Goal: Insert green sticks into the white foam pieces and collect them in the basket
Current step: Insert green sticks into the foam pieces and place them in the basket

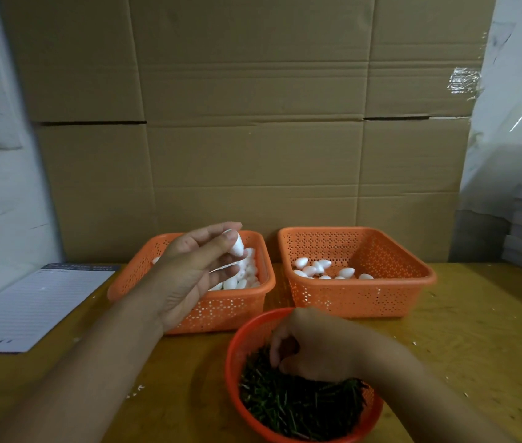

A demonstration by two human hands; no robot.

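**Foam piece pinched aloft, other hand down among the sticks**

The left hand point(189, 266) is hovering above the left orange basket point(247, 302), pinching one white foam piece point(237, 243) between the thumb and the fingertips, with the foam's narrower end pointing downward. Directly beneath that pinch, a heap of loose foam pieces point(245, 276) is lying in the same basket, just under the fingers.

The right hand point(311, 346) is reaching into the round red bowl point(232, 356), its fingers curling down into the pile of green sticks point(298, 407) (whether a stick is actually being pinched cannot be told, since the fingertips are buried and shadowed). The sticks are spreading out from under the palm toward the person, filling the near part of the bowl.

Beyond the right hand, and to the right of the raised foam piece, the right orange basket point(365, 298) is holding a smaller scatter of white pieces point(320, 269) on its floor; sticks in them cannot be made out.

Outward of the left forearm, a lined notepad point(29, 308) is lying flat on the yellow wooden table point(477, 330). A wall of cardboard boxes point(253, 123) is standing behind both baskets.
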